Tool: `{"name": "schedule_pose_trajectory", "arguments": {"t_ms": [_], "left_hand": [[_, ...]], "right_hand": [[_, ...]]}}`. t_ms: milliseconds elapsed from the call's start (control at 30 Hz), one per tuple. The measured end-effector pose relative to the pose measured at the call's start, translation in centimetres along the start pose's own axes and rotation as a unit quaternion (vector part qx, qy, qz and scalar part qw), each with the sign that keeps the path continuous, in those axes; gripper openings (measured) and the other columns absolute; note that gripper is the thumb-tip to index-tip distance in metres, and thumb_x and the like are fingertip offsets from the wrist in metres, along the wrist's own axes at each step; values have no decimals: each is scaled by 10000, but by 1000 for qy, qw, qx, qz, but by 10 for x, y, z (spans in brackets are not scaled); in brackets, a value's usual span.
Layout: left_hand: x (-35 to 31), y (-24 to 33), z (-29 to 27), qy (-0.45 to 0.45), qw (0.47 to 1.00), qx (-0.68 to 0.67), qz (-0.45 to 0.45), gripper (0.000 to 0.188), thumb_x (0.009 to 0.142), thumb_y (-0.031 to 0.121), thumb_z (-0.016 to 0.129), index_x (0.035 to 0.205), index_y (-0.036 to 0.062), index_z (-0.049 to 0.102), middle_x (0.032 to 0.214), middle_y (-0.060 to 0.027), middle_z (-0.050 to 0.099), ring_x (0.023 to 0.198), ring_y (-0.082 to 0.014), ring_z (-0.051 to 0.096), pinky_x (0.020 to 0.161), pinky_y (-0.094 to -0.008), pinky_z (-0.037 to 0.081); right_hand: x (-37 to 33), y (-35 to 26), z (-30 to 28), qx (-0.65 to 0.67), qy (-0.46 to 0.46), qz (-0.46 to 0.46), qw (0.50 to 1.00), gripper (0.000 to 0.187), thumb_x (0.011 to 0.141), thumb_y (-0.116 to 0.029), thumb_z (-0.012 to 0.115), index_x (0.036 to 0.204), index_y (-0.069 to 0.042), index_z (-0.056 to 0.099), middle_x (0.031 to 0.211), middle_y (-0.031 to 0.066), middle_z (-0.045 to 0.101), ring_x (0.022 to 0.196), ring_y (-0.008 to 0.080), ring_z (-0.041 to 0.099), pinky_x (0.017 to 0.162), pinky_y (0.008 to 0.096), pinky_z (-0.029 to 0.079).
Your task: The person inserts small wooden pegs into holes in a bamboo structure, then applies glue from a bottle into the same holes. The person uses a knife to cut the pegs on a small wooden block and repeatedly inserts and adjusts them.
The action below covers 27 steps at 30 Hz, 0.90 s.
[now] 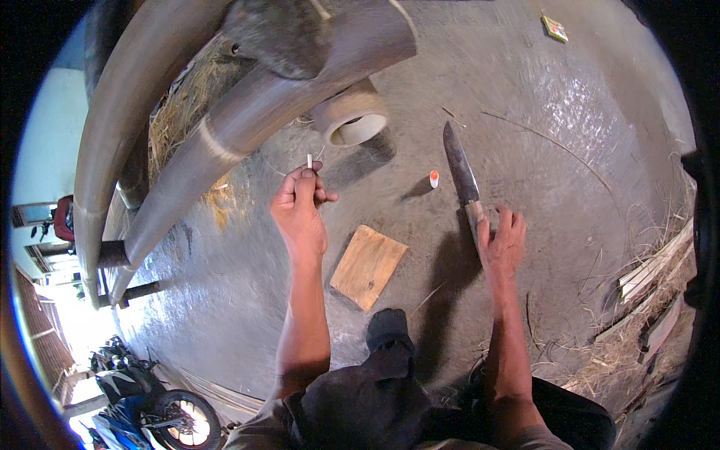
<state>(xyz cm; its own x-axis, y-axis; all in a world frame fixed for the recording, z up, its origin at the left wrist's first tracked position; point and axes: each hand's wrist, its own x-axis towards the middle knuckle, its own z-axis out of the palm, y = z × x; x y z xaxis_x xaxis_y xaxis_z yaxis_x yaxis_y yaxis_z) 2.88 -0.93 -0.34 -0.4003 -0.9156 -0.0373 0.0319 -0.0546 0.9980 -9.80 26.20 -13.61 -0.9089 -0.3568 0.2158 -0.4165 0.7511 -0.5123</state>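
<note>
My left hand point(301, 199) is raised, pinching a short pale stick point(310, 160) that pokes up between thumb and fingers. In my right hand point(504, 240) is the wooden handle of a large knife point(462, 166), its dark blade pointing away from me; the fingers lie loosely along the handle. Between my forearms, a square wooden block point(368, 267) lies on the concrete floor. Beyond it and left of the blade stands a small white bottle with an orange cap point(434, 179).
Thick bamboo poles point(247, 124) cross the upper left, beside a short, wide bamboo ring point(352, 120). Split strips and shavings point(652, 270) lie at the right. A small yellow packet point(554, 28) is far off. A motorcycle point(157, 412) stands lower left.
</note>
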Motion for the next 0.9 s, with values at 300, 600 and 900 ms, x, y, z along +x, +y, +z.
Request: {"name": "schedule_pose_trajectory", "arguments": {"t_ms": [300, 600, 900], "left_hand": [[-38, -16, -53, -41, 996, 59, -43, 209, 1016, 185, 601, 1057, 2, 695, 780, 3, 579, 624, -73, 521, 571, -256, 499], [-81, -94, -94, -103, 931, 335, -106, 209, 961, 226, 644, 1060, 53, 707, 790, -43, 662, 653, -135, 617, 614, -319, 512], [-79, -105, -100, -114, 909, 392, -81, 246, 907, 236, 642, 1038, 41, 716, 897, -203, 726, 836, -375, 705, 733, -431, 532]], "right_hand": [[-37, 9, 6, -95, -125, -1, 988, 354, 935, -314, 662, 1173, -62, 588, 963, 161, 604, 860, 381, 617, 719, 460, 510], [-90, 9, -1, 394, -30, 240, 887, 259, 1013, -300, 622, 992, -69, 507, 797, 2, 530, 661, 97, 549, 572, 291, 487], [-134, -41, -19, 194, -286, 72, 936, 296, 924, -201, 651, 1144, -29, 556, 885, 127, 641, 712, 211, 634, 665, 366, 514]]}}
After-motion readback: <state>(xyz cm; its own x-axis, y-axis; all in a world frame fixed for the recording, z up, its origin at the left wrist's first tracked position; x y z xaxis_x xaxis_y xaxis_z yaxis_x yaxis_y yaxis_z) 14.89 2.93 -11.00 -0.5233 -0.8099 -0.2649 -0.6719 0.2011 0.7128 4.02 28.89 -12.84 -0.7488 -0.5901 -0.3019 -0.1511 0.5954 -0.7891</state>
